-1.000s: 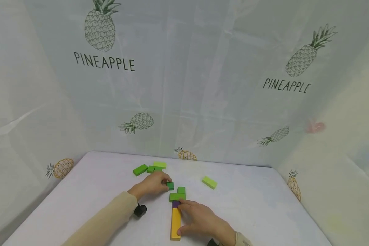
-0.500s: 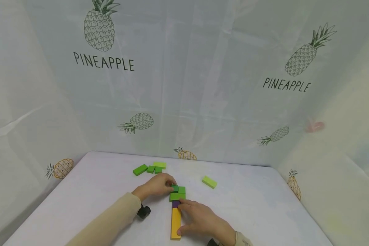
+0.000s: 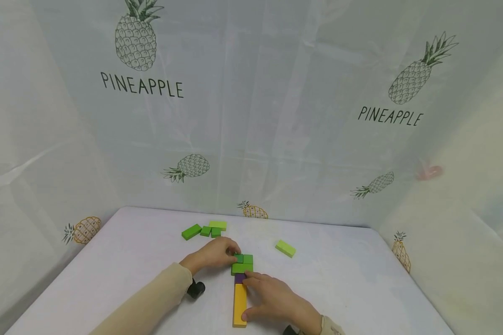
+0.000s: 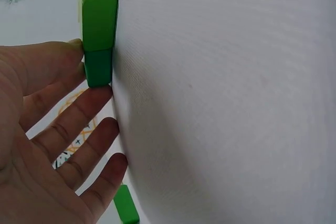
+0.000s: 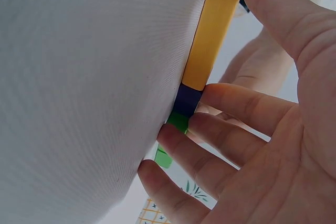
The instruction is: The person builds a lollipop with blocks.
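The small dark green block (image 3: 239, 257) sits at the top left end of a row of blocks, and the left hand (image 3: 215, 251) pinches it with thumb and fingers from 9 o'clock. At its 3 o'clock, touching, is a bright green square block (image 3: 248, 259). At 6 o'clock lies a longer green block (image 3: 243, 268), then a purple block (image 3: 239, 278), then a long yellow block (image 3: 240, 304). The right hand (image 3: 274, 296) is spread, its thumb and fingertips touching the row from 3 o'clock. Four loose blocks (image 3: 206, 231) lie near 10 and 11 o'clock. A lime block (image 3: 285, 248) lies between 2 and 3 o'clock on the white table (image 3: 343, 279).
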`<state>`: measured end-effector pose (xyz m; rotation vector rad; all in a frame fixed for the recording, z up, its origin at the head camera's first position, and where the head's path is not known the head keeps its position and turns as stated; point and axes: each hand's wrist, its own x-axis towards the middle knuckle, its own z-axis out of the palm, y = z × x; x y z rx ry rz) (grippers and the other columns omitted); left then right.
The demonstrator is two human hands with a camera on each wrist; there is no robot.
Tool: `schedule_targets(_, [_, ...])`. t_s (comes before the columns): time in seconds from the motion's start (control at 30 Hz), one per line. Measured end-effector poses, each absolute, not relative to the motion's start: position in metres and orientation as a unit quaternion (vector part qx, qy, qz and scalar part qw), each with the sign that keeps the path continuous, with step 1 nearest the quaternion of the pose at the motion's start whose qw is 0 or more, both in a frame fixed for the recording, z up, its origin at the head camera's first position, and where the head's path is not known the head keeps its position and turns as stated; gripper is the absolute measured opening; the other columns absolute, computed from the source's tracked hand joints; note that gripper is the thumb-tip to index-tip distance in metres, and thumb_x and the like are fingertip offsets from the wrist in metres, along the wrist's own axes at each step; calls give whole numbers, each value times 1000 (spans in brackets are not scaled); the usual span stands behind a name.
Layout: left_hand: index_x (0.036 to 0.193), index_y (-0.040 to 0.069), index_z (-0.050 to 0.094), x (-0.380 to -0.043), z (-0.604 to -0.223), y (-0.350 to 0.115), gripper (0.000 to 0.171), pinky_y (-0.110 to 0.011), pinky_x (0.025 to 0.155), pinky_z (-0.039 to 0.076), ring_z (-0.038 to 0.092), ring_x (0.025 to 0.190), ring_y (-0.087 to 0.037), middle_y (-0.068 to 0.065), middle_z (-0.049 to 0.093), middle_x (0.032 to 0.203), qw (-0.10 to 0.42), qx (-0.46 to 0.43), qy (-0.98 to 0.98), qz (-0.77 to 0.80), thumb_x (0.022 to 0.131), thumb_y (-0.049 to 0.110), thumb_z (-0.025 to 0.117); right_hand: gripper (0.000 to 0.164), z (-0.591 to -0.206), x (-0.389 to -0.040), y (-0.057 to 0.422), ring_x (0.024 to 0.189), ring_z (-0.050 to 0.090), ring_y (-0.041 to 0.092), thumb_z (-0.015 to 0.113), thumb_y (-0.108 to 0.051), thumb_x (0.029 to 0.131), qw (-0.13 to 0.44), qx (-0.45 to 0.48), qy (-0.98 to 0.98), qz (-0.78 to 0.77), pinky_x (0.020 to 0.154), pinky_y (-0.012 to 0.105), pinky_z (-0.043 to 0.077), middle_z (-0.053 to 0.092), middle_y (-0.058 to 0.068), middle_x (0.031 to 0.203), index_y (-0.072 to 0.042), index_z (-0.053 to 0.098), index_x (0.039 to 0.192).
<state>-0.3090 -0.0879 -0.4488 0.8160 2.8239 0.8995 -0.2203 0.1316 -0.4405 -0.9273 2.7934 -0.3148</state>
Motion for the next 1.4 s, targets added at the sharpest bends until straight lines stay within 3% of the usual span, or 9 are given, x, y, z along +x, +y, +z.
schedule_targets(0.5, [100, 16, 72, -308, -447, -88, 16, -31, 75, 48, 53, 80, -9, 11, 62, 86, 34, 271, 914, 299, 85, 18, 71, 78, -442, -220, 132, 126, 48, 19, 66, -73, 67, 89, -310, 940, -108, 99, 43, 44, 48, -1, 142, -25, 59, 128])
schedule_targets(0.93, [112, 15, 67, -313, -447, -109, 28, -37, 82, 50, 56, 92, -14, 5, 63, 100, 45, 218, 922, 316, 86, 25, 71, 77, -440, -219, 131, 126, 48, 20, 66, -72, 66, 98, -304, 941, -113, 99, 45, 44, 48, -1, 142, -27, 59, 128])
schedule_targets(1.4, [110, 7, 68, -327, -439, -180, 29, -47, 93, 44, 54, 105, -29, -7, 60, 107, -83, 172, 949, 252, 84, 18, 73, 77, -438, -217, 132, 128, 46, 21, 65, -71, 68, 97, -307, 940, -115, 101, 44, 42, 45, -2, 144, -27, 57, 131])
